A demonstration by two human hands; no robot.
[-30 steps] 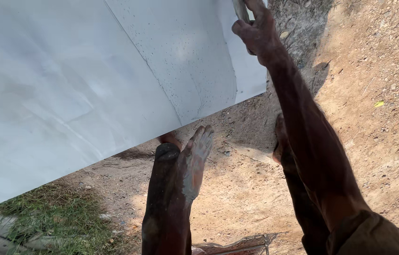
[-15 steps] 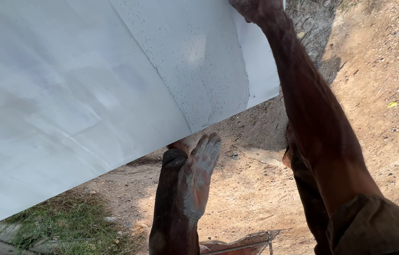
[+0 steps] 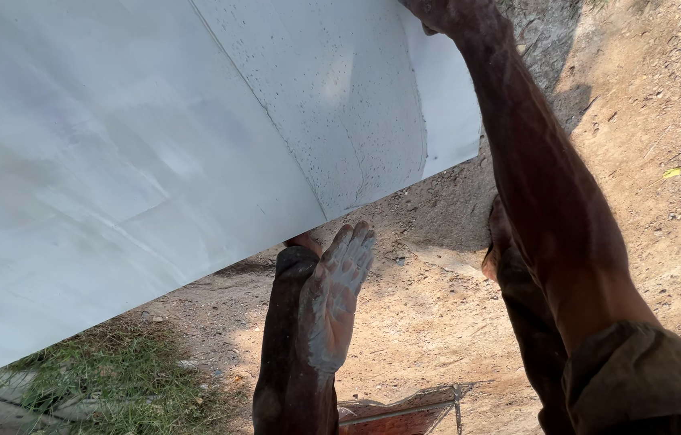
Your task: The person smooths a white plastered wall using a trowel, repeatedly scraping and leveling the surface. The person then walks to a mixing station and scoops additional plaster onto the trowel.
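Head view, looking down a white slab [image 3: 155, 153] that filled the upper left of the frame. Its face was smooth and pale, pitted with small dark air holes towards its right side, with a faint seam running diagonally across it. The slab leaned over bare dirt [image 3: 421, 322], its lower edge running from lower left to upper right.

The left hand [image 3: 339, 294] was held flat just below that edge, palm coated in grey paste, fingers straight and pressed together, the tips near the edge; whether they touched it could not be told. The flat, open posture suited smoothing or steadying a surface rather than gripping it.

The right hand [image 3: 449, 14] reached to the top of the frame at the slab's upper right edge, the arm fully extended. The frame cut off most of the hand, so the set of its fingers could not be told; the reach suggested that it braced or worked the far edge.

Below lay a patch of grass [image 3: 123, 379] at lower left, and a rusty metal frame [image 3: 405, 411] at the bottom between the person's legs.
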